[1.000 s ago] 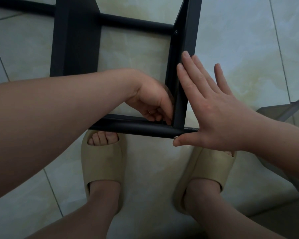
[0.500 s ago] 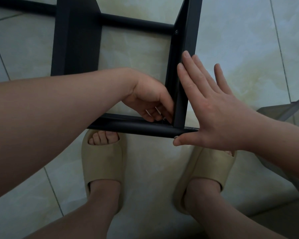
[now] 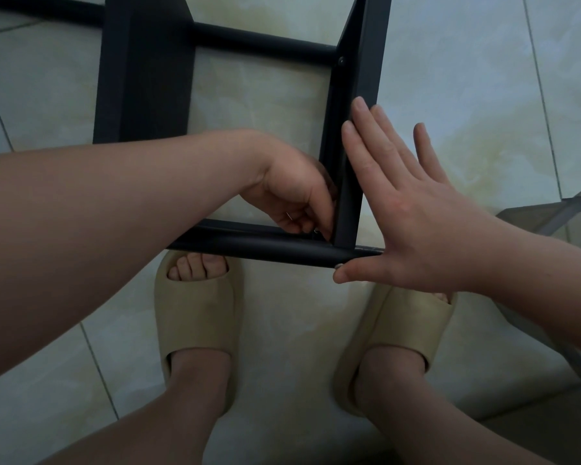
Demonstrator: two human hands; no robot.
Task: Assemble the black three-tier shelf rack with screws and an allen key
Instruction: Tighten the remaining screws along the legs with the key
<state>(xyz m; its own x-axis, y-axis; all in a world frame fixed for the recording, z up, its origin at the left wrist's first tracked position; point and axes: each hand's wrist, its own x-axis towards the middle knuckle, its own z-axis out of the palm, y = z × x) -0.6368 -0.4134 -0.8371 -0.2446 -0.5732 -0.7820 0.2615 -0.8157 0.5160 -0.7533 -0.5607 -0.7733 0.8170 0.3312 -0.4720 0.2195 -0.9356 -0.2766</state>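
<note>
Your right grip [image 3: 413, 223] lies flat and open against the outer edge of the black rack [image 3: 265, 247], thumb under its near crossbar. Your left grip [image 3: 296, 203] curls inside that corner, pinching a small metal piece [image 3: 316, 231] too hidden to name. Pale floor tiles [image 3: 450, 95] show through the rack and run wide to its right, with your slippers [image 3: 195, 313] just beneath the crossbar.

Home, indoors. Evidence: glossy cream marble-look floor tiles [image 3: 467, 95] w/ thin grout lines; bare feet in beige foam slides [image 3: 195, 317] at 6 o'clock; flat-pack black rack frame [image 3: 145, 78] on the floor at 12 o'clock. Greyish see-thru plastic item [image 3: 547, 213] at 3 o'clock, type unclear.
</note>
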